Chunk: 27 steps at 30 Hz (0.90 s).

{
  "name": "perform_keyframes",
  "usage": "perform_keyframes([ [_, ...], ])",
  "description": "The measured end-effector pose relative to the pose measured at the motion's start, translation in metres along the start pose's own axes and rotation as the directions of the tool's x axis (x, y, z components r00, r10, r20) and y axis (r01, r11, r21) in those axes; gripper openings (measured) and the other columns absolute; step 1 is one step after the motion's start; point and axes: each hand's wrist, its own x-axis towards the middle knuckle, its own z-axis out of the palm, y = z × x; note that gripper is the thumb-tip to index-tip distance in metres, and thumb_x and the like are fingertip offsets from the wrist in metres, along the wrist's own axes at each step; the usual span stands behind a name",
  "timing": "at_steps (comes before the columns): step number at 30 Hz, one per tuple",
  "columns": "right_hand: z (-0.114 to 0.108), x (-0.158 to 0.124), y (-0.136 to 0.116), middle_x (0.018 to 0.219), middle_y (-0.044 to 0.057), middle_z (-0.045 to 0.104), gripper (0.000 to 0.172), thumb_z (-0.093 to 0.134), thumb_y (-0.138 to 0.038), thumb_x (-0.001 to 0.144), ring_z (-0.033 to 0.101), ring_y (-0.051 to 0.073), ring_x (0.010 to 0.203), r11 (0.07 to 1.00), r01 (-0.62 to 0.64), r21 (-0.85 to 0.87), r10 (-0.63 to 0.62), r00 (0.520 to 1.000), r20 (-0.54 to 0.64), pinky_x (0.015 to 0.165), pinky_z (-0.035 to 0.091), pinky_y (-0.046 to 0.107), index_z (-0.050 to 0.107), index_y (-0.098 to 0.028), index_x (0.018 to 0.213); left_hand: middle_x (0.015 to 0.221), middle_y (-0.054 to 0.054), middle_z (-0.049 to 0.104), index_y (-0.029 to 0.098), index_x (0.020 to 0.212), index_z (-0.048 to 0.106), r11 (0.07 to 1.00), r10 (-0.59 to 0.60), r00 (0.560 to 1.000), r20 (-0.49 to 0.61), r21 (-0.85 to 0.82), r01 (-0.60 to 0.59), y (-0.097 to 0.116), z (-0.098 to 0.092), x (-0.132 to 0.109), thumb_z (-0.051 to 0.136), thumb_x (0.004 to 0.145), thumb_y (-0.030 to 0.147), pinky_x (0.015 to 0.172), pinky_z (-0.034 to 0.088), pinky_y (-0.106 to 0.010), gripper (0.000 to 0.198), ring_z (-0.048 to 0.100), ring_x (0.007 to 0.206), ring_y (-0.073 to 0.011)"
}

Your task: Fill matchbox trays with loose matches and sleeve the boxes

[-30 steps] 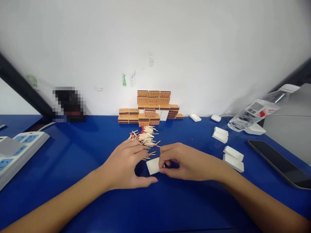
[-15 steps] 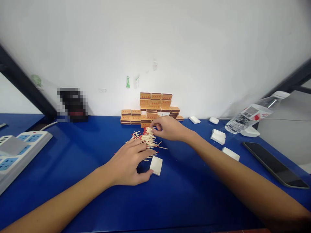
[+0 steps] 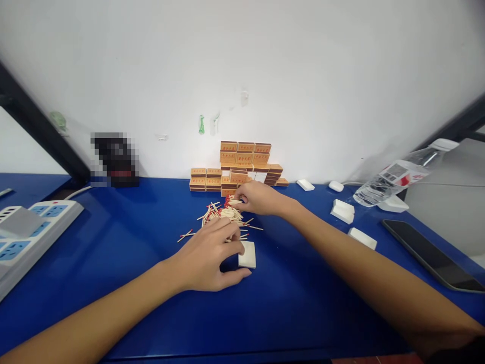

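Note:
Loose red-tipped matches (image 3: pixel 232 214) lie in a heap in the middle of the blue table. At the back of the heap, my right hand (image 3: pixel 258 196) is closed in a pinch on some matches; its fingertips are partly hidden. My left hand (image 3: pixel 210 253) rests at the heap's front, thumb and index finger curved round a small white matchbox tray (image 3: pixel 248 254). The index finger touches the tray's left side and the thumb lies at its near edge. Behind the heap, orange matchboxes (image 3: pixel 245 157) stand stacked against the wall, several rows high in the middle.
A power strip (image 3: pixel 41 227) lies at the left. To the right are several white trays (image 3: pixel 343 211), a white rounded case (image 3: pixel 336 186), a leaning clear water bottle (image 3: pixel 394 177) and a dark phone (image 3: pixel 432 253). A blurred dark object (image 3: pixel 115 161) stands by the wall.
My left index finger has come down onto the tray, and the thumb has moved to its near edge. The tray has turned slightly straighter. My right hand stays at the matches.

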Motion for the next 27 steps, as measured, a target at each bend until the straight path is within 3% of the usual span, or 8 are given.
perform_keyframes([
  [3,0.001,-0.001,-0.001,0.06,0.0,0.053,0.031,0.066,-0.028,0.09,0.04,0.013,0.058,0.999,0.033,0.003,-0.033,0.999,-0.007,0.059,0.025,0.031,0.055,-0.019,0.062,0.1,-0.01,0.063,0.019,0.101,0.071,0.999,-0.025,1.0,-0.014,-0.036,0.024,-0.002,-0.002,0.001,0.065,0.093,0.028,0.089,0.052,-0.044,0.014,0.059,0.095,-0.0253],
  [6,0.001,-0.004,0.0,0.059,-0.001,0.051,0.033,0.066,-0.028,0.09,0.038,0.013,0.058,0.999,0.042,0.009,-0.042,0.999,-0.026,0.059,0.024,0.031,0.051,-0.02,0.061,0.118,-0.011,0.066,0.021,0.123,0.07,1.0,-0.027,1.0,0.015,-0.015,0.027,-0.005,-0.005,0.001,0.054,0.088,0.006,0.103,0.049,-0.049,0.042,0.058,0.114,-0.0279],
  [8,0.0,-0.006,0.002,0.059,-0.001,0.05,0.034,0.066,-0.028,0.09,0.038,0.013,0.059,0.999,0.048,0.016,-0.047,0.998,-0.037,0.059,0.025,0.031,0.05,-0.02,0.061,0.131,-0.011,0.065,0.024,0.134,0.066,1.0,-0.009,0.998,0.056,0.027,0.008,-0.007,-0.005,0.0,0.05,0.086,0.0,0.11,0.046,-0.054,0.056,0.055,0.127,-0.0303],
  [12,-0.004,-0.01,0.006,0.06,-0.001,0.051,0.034,0.063,-0.028,0.093,0.038,0.013,0.058,0.998,0.055,0.044,-0.053,0.998,-0.047,0.059,0.026,0.031,0.053,-0.02,0.062,0.145,-0.01,0.061,0.027,0.141,0.063,0.996,0.015,0.993,0.117,0.08,-0.025,-0.005,-0.004,-0.002,0.052,0.087,0.001,0.116,0.041,-0.061,0.061,0.048,0.139,-0.0339],
  [16,-0.01,-0.023,0.013,0.058,-0.002,0.05,0.035,0.061,-0.033,0.095,0.036,0.013,0.056,0.998,0.041,0.056,-0.037,0.997,-0.067,0.058,0.026,0.031,0.056,-0.02,0.063,0.147,-0.011,0.061,0.024,0.137,0.065,0.995,0.021,0.992,0.127,0.094,-0.033,-0.002,0.0,-0.002,0.056,0.091,0.008,0.116,0.04,-0.063,0.05,0.049,0.139,-0.0352],
  [22,-0.016,-0.066,0.02,0.061,-0.002,0.054,0.035,0.062,-0.045,0.097,0.041,0.013,0.058,0.981,0.013,0.195,0.001,0.997,-0.073,0.057,0.029,0.031,0.069,-0.02,0.074,0.129,-0.008,0.071,0.021,0.101,0.07,0.997,0.01,0.997,0.081,0.077,-0.017,-0.006,0.006,-0.002,0.063,0.098,0.026,0.112,0.041,-0.051,0.009,0.055,0.133,-0.0313],
  [27,-0.01,-0.095,0.013,0.068,0.0,0.059,0.033,0.062,-0.048,0.098,0.045,0.014,0.06,0.951,-0.038,0.306,0.063,0.996,-0.07,0.057,0.033,0.03,0.078,-0.022,0.085,0.112,-0.007,0.074,0.022,0.104,0.066,0.998,-0.05,0.997,0.052,0.029,0.048,-0.004,0.007,0.0,0.068,0.096,0.029,0.104,0.044,-0.046,0.011,0.061,0.116,-0.0283],
])
